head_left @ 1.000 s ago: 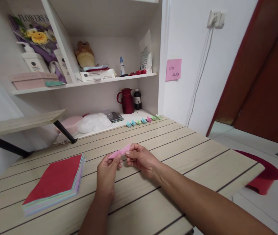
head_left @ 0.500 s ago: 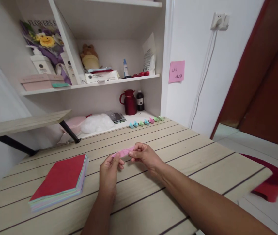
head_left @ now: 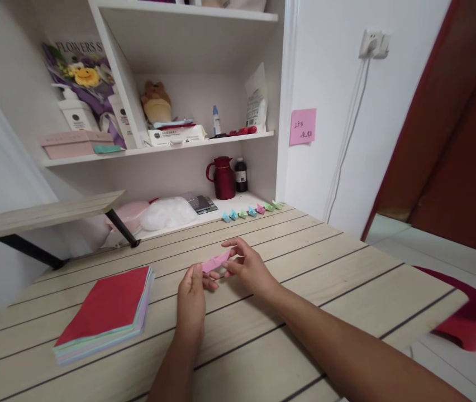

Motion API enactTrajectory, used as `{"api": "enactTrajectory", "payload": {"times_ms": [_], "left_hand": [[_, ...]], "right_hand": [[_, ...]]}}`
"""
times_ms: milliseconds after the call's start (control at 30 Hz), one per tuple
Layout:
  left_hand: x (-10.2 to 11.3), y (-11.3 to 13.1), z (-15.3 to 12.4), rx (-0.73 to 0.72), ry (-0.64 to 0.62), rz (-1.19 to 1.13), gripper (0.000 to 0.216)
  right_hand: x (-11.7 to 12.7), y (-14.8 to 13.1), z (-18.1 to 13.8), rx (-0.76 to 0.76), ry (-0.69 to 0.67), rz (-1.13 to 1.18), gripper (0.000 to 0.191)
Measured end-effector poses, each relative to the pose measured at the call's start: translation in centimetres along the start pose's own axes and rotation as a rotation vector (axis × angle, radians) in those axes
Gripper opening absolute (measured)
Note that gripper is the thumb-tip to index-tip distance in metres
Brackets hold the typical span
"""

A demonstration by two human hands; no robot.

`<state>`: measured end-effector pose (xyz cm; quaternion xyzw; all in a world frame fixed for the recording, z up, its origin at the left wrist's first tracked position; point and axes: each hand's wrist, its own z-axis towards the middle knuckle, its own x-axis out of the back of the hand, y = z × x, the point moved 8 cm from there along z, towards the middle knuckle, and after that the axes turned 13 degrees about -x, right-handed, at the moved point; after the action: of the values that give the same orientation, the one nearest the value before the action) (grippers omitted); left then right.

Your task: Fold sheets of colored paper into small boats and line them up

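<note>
a slim, creased strip of folded pink paper (head_left: 215, 261) is held above the pale, dark-lined wooden table (head_left: 330, 268), to the right of the thick, rectangular, red-topped stack of coloured paper (head_left: 106, 304). the left hand (head_left: 191, 295) pinches its near end between thumb and fingers, likely to steady the folds; the right hand (head_left: 253, 272) curves round the other end, index finger arched above, perhaps so as not to crush it. whether the right fingertips actually grip, i cannot tell from this view. beyond the stack and to its right sits a row of small folded blue, green and pink paper pieces (head_left: 252, 211), probably kept there out of the hands' way. behind the stack, the slanted black leg (head_left: 123, 228) of a raised wooden shelf (head_left: 45, 211) limits the space.
</note>
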<state>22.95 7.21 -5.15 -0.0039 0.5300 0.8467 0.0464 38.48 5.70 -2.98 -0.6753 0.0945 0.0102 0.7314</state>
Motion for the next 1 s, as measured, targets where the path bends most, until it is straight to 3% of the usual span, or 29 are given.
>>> {"api": "enactTrajectory", "payload": {"times_ms": [167, 433, 733, 867, 1000], "left_hand": [[0.8, -0.2, 0.2, -0.028, 0.047, 0.071, 0.044], [2.2, -0.2, 0.5, -0.063, 0.125, 0.171, 0.044], [1.7, 0.8, 0.5, -0.151, 0.038, 0.306, 0.039], [1.3, 1.0, 0.4, -0.179, 0.006, 0.309, 0.038], [0.5, 1.3, 0.5, -0.215, -0.065, 0.298, 0.038]], "right_hand": [[0.1, -0.4, 0.0, 0.061, 0.025, -0.065, 0.033], [-0.6, 1.4, 0.1, -0.191, -0.050, 0.047, 0.035], [-1.2, 1.4, 0.0, -0.177, -0.089, 0.047, 0.026], [-1.0, 1.5, 0.1, -0.176, -0.058, 0.027, 0.012], [-0.6, 1.8, 0.4, -0.169, -0.013, -0.007, 0.012]]}}
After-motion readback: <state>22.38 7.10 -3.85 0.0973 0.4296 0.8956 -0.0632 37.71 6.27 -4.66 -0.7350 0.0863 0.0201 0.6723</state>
